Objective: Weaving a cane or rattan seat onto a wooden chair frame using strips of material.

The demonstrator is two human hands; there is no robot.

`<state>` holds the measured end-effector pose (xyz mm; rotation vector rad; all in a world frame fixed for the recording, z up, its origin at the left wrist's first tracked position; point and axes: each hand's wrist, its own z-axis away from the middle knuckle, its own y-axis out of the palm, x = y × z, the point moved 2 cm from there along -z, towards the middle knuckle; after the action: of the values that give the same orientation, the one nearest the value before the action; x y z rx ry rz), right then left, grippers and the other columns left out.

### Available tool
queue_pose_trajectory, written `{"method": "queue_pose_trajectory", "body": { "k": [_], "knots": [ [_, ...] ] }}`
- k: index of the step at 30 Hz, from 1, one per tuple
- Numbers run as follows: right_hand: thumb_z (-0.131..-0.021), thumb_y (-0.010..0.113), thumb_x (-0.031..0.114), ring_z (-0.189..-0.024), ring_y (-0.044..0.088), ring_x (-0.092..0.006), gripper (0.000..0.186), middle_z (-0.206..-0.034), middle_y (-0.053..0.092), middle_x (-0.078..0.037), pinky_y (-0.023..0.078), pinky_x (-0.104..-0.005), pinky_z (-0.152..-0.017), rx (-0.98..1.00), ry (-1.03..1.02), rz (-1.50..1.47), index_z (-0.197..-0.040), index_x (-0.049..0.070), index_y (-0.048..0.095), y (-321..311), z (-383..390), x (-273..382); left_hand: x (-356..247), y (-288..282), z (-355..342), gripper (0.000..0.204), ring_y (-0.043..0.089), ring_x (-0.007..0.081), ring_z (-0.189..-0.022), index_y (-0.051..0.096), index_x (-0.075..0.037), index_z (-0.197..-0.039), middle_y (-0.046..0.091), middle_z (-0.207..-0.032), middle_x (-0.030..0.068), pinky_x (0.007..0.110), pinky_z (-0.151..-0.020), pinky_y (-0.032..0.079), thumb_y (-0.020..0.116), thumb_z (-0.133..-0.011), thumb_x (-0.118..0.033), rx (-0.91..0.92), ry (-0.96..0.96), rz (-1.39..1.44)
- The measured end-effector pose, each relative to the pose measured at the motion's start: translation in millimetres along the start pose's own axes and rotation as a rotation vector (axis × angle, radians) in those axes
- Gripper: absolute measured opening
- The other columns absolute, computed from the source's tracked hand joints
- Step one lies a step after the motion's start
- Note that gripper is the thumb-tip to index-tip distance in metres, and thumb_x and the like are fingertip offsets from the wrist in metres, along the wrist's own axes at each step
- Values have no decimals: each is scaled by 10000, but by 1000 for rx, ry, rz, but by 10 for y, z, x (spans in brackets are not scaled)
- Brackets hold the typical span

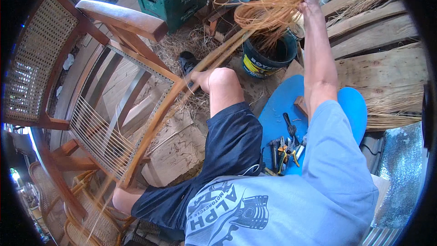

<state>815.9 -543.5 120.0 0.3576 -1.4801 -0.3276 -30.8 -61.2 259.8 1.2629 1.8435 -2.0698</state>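
My right hand [310, 2] is raised at the upper right, its fingers closed round a looped bundle of thin tan cane strands [271, 13]. From the loops, long strands run down to the lower left, past my knee and along the chair's edge. Beneath the bundle stands a dark bucket [290, 59] with a yellow and blue label. To my left is a wooden armchair [154, 132] with a woven cane back [41, 36]. Parallel cane strands [98, 136] cross part of its open seat frame. My left hand is out of the picture.
Pliers [284, 148] and other hand tools lie on a blue plastic surface [275, 109] beside me. Green crates [175, 4] are stacked at the back. Wooden boards [378, 73] lean on the right, and cane scraps [191, 41] litter the floor. Another cane-woven chair [98, 214] stands at lower left.
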Motion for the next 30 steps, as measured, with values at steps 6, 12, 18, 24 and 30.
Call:
{"method": "queue_pose_trajectory", "body": {
  "k": [6, 12, 18, 24, 30],
  "knots": [
    [-1003, 436, 170, -588, 598, -211, 239, -754, 601, -106, 550, -384, -582, -83, 142, -30, -915, -20, 549, -321, 149, -232, 890, -176, 59, 195, 571, 211, -876, 590, -53, -1071, 605, -940, 89, 360, -810, 468, 595, -963, -216, -88, -203, -20],
    [-1024, 456, 156, -604, 518, -183, 210, -716, 502, -83, 510, -364, -589, 42, 137, -230, -898, -12, 473, -146, 197, -376, 1958, -675, 184, 246, 573, 210, -944, 582, -29, -1131, 607, -1013, 100, 350, -862, 457, 572, -974, -219, -236, -480, -193],
    [-1023, 457, 144, -633, 476, -170, 190, -754, 466, -87, 485, -340, -596, 139, 222, -204, -937, -25, 443, -47, 74, -289, 1408, -720, 122, 300, 575, 209, -1012, 574, -5, -1192, 608, -1086, 112, 340, -914, 445, 549, -986, -222, -388, -95, -482],
    [-1038, 423, 172, -648, 486, -191, 230, -749, 454, -96, 493, -337, -600, 196, 258, -224, -932, -33, 420, -35, 250, -188, -484, 2010, -208, 567, 496, 299, -1291, 505, 12, -1339, 515, -1384, 211, 425, -1101, 365, 636, -795, -79, 360, 310, 203],
    [-1040, 427, 182, -664, 546, -222, 252, -789, 510, -128, 548, -358, -663, 187, 223, -163, -972, -59, 456, -84, 51, -60, -1106, 4012, -270, 484, 586, 325, -1091, 534, 0, -1256, 610, -1164, 215, 436, -928, 459, 637, -923, -336, 602, 592, 42]
  ]
}}
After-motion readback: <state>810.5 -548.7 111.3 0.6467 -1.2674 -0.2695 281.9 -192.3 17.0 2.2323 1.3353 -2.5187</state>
